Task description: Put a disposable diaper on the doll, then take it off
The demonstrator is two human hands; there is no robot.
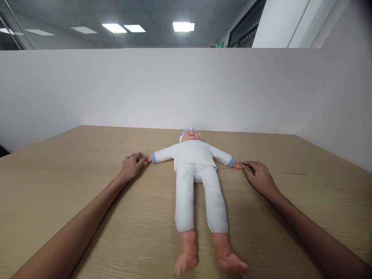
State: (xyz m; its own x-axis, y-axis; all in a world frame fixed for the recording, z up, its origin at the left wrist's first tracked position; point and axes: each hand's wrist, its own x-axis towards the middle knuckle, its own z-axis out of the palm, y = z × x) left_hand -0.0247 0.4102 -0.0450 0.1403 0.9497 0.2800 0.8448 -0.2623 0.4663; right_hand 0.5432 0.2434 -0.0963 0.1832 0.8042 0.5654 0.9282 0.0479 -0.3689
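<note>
A baby doll [195,155] lies on its back on the wooden table, its feet toward me and its arms spread wide. It wears a white top with blue cuffs, white trousers and a white cap [182,135] with blue lettering. My left hand [133,166] pinches the doll's hand at the end of the arm on the left. On the other side my right hand [258,176] has its thumb and fingers closed on the doll's other hand. Both of the doll's feet are bare.
The wooden table [130,224] stretches under both forearms, with a thin seam running across it. A white partition [186,85] rises behind its far edge, and a white wall [343,100] stands at the right. Ceiling lights show above the partition.
</note>
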